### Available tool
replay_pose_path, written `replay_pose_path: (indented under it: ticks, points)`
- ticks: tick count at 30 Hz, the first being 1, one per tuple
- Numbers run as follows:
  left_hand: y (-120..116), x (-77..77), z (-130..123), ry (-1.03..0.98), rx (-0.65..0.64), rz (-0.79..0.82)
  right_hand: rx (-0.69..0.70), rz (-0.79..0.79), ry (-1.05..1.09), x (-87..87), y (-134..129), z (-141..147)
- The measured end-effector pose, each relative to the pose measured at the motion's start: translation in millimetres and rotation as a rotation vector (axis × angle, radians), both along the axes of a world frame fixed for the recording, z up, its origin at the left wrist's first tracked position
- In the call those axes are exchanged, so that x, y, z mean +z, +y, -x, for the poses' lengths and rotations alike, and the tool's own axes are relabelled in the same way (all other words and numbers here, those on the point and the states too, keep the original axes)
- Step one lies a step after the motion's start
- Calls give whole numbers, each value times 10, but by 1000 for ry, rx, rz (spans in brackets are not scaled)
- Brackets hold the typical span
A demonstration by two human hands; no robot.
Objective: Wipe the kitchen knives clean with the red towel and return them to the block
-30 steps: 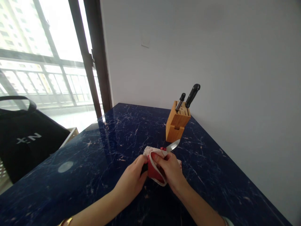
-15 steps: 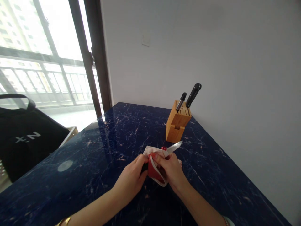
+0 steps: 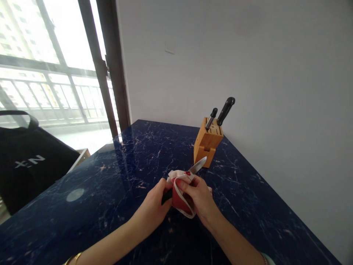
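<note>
My left hand (image 3: pixel 156 202) is closed around the black handle of a knife (image 3: pixel 198 165), whose blade points up and to the right. A red and white cloth (image 3: pixel 180 200) is folded over the middle of the knife. My right hand (image 3: pixel 200 197) pinches the cloth around the blade, thumb on top. Only the front part of the blade shows beyond the cloth. Just past the blade tip stands a wooden knife block (image 3: pixel 205 143). It holds a large black-handled knife (image 3: pixel 226 110) and a slimmer tool with a black and silver handle (image 3: pixel 211 117).
A dark blue marbled table (image 3: pixel 154 147) lies beneath my hands and runs along a white wall (image 3: pixel 234 55) on the right. A pale round spot (image 3: pixel 75 194) shows on its left part. A black bag (image 3: pixel 30 165) is beside the left edge, near a glass door.
The knife has tilted more steeply upward, its tip shifting left and up. Slightly more of the black handle shows by my left hand. The cloth stays around the blade.
</note>
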State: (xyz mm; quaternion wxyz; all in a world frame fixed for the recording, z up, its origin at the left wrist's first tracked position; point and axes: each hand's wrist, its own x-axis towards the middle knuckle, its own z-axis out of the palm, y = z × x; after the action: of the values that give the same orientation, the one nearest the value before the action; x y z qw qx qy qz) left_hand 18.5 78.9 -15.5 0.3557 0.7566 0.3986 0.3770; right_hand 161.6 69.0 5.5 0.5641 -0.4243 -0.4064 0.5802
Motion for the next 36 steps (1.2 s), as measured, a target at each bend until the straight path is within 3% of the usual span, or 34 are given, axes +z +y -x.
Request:
replay_pose_path:
  ticks: [5, 8, 13, 18, 23, 29, 36]
  points:
    - [12, 21, -8, -83, 17, 93, 26, -41, 45, 20, -9, 28]
    - [10, 19, 17, 35, 63, -27, 44, -24, 30, 29, -28, 49]
    - [-17, 22, 41, 254, -4, -245, -28, -21, -26, -21, -34, 79]
    - [-21, 24, 22, 149, -9, -163, -25, -50, 9, -68, -13, 72]
    - [20, 30, 30, 35, 22, -54, 68, -53, 85, -22, -13, 48]
    - [-35, 24, 70, 117, -42, -165, 118, -8, 20, 27, -52, 42]
    - [-9, 64, 31, -5, -13, -77, 39, -57, 22, 22, -32, 14]
